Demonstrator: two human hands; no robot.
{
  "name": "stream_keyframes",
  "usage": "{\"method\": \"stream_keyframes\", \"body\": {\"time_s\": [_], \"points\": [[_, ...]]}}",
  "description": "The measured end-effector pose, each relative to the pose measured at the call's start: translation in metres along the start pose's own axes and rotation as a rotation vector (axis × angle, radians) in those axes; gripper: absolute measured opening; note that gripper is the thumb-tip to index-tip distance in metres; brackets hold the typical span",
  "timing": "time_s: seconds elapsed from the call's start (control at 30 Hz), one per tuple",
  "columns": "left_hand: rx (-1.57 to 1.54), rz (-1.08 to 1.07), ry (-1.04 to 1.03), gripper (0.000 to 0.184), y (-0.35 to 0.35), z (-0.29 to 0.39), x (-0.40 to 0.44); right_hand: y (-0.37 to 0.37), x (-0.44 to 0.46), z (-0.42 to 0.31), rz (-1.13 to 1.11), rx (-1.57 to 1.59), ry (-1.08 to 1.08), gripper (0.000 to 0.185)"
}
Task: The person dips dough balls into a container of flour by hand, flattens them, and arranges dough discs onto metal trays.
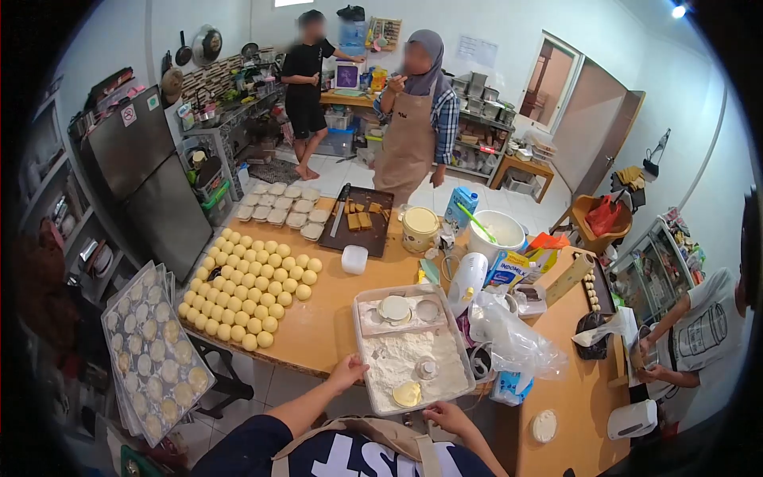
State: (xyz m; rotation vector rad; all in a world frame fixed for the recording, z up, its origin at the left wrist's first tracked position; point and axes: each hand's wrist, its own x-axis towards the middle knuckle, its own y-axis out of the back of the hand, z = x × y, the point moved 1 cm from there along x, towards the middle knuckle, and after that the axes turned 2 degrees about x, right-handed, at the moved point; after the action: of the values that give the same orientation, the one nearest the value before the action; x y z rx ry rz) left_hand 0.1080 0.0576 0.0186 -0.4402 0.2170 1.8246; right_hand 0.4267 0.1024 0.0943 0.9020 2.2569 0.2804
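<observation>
the flour tray (372,350) is positioned at the near edge of the wooden table (330,314), with its near end apparently projecting past that edge toward the wearer. the tray's left wall is touched by the bent fingers of the left hand (347,372); whether it is firmly gripped cannot be told. the right hand (447,417) is located at the near right corner, partly curled; whether the wall is grasped or merely touched cannot be told. bare tabletop is available between the tray and the rows of dough balls (250,286) at left. clearance at right is restricted by the hand mixer (469,278) and the clear plastic bag (517,338). the tray's long axis is directed away from the wearer, its far end angled slightly left. it is divided crosswise: pale discs (395,308) are contained in the far compartment; loose flour (405,354), a small round tool (427,368) and a yellow dough piece (407,393) in the near one. "indomilk" is printed on the packet (507,269); the shirt's large white letters (366,457) are partly covered by the apron (397,437).
</observation>
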Motion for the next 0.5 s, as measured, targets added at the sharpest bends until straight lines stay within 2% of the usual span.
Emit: {"method": "stream_keyframes", "body": {"time_s": [0.07,0.13,0.27,0.43,0.5], "points": [[-0.010,0.150,-0.143,0.042,-0.004,-0.015,-0.010,0.003,0.002,-0.004,0.087,0.032,0.026,0.031],[0.048,0.176,-0.216,0.042,-0.002,-0.024,-0.027,0.004,0.004,-0.008,0.189,0.080,0.020,0.027],[0.258,0.225,-0.418,0.039,0.014,-0.054,-0.060,0.010,0.003,-0.031,0.320,-0.027,0.056,0.028],[0.368,0.182,-0.361,0.039,0.041,-0.055,-0.106,-0.005,0.010,-0.056,0.355,-0.196,0.158,0.028],[0.380,0.161,-0.355,0.039,0.055,-0.050,-0.121,-0.019,0.015,-0.065,0.468,-0.375,0.347,0.035]]}}
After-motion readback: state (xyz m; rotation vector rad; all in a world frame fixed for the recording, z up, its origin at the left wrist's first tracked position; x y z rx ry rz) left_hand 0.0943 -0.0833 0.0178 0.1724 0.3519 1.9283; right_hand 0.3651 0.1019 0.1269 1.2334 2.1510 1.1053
